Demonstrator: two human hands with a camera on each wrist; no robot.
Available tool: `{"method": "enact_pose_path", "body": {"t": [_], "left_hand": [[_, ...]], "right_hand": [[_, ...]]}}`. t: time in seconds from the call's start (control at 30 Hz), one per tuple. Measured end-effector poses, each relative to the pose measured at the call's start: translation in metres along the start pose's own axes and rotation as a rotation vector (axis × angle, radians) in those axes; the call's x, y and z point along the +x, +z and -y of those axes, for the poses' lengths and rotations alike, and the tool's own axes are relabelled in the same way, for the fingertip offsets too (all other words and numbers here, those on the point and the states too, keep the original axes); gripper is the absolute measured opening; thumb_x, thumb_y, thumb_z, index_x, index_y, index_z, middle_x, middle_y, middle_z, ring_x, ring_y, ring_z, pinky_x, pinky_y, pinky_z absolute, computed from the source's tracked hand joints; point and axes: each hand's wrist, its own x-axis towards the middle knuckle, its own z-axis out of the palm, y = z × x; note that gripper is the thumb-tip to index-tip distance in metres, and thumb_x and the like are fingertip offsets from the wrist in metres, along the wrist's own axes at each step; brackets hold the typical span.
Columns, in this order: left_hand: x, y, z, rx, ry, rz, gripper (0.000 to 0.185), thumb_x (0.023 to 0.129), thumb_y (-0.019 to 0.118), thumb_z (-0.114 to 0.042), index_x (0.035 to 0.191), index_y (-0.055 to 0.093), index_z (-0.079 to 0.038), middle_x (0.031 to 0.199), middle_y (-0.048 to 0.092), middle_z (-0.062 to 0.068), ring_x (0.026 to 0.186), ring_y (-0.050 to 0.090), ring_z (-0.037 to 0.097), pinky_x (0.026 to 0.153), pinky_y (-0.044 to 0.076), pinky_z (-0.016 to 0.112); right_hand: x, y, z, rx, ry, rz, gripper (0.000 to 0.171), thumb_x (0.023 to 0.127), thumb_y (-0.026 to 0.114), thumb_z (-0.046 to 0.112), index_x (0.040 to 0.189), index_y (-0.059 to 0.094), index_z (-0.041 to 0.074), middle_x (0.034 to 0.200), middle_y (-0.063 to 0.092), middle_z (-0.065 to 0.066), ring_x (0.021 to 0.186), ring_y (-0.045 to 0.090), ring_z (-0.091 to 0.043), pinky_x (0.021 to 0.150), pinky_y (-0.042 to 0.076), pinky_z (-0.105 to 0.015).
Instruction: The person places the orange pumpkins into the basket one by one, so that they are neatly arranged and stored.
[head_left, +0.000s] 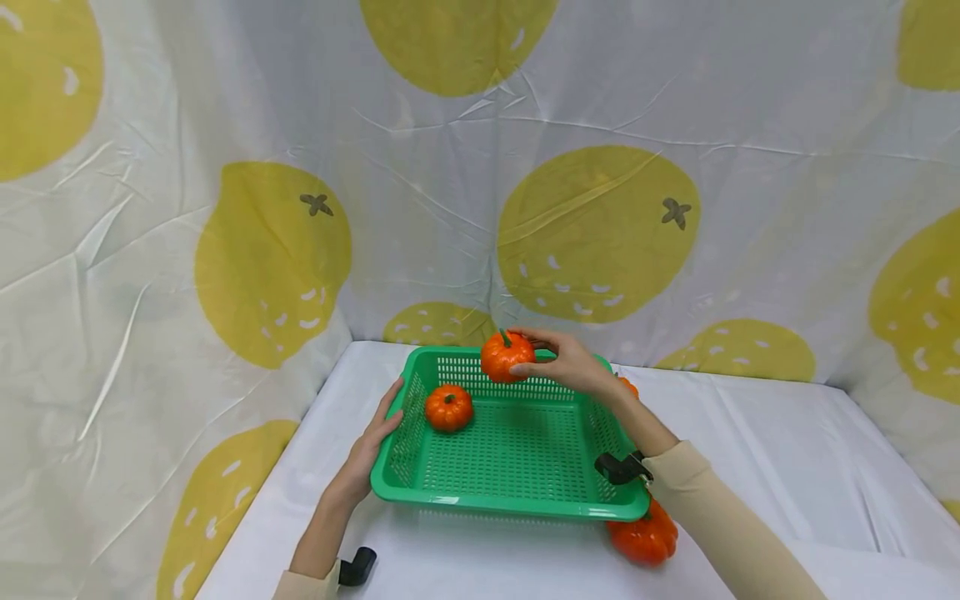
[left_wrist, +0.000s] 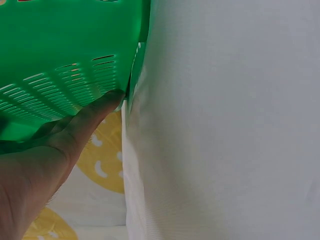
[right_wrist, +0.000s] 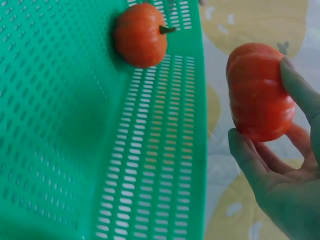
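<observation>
While the white table (head_left: 750, 433) filled the lower half of the head view under the lemon-print cloth, the green basket (head_left: 517, 500) sat at its centre, slightly left. By my judgement the filling was about a quarter done: one pumpkin (head_left: 448, 407) already lay inside, toward the basket's upper left corner. Another, the biggest pumpkin (head_left: 643, 537), waited on the table touching the basket's lower right corner, and a sliver of orange (head_left: 628, 387) showed past the right rim (likely one more, mostly hidden by the forearm).

The right hand (head_left: 570, 362) held a second small pumpkin (head_left: 506, 357) in the air above the basket's far rim, thumb and fingers curled round it; it was not yet set down. The left hand (head_left: 375, 442) lay with fairly straight fingers against the basket's left wall, steadying it without gripping (the left wrist view showed a finger (left_wrist: 97, 112) pressed to the slotted side).
</observation>
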Motion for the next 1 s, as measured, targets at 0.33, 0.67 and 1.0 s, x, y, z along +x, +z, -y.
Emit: {"method": "enact_pose_path", "body": {"t": [0.33,0.67,1.0], "left_hand": [[0.001,0.001,-0.001,-0.013,0.001,0.003,0.06,0.112,0.034,-0.042,0.166,0.008,-0.04,0.176,-0.006,0.003,0.161,-0.002,0.036,0.124,0.004,0.064],[0.001,0.001,-0.001,-0.009,0.001,-0.005,0.06,0.111,0.034,-0.042,0.166,0.009,-0.041,0.176,-0.005,0.002,0.161,-0.002,0.036,0.125,0.004,0.065],[0.0,0.001,-0.001,-0.001,0.003,-0.008,0.061,0.111,0.035,-0.041,0.166,0.009,-0.04,0.176,-0.005,0.003,0.161,-0.004,0.038,0.125,0.002,0.067]], "right_hand": [[0.007,0.023,-0.01,0.059,0.02,0.085,0.069,0.09,0.082,0.015,0.152,0.053,0.01,0.149,0.058,-0.019,0.137,0.056,-0.037,0.104,0.052,-0.046],[0.007,0.034,-0.019,0.025,0.096,0.136,0.065,0.09,0.082,0.017,0.148,0.056,0.006,0.149,0.058,-0.021,0.138,0.055,-0.04,0.104,0.053,-0.047],[0.006,0.041,-0.028,-0.028,0.177,0.178,0.063,0.087,0.085,0.018,0.144,0.06,0.004,0.146,0.059,-0.023,0.132,0.059,-0.04,0.104,0.053,-0.046]]}}
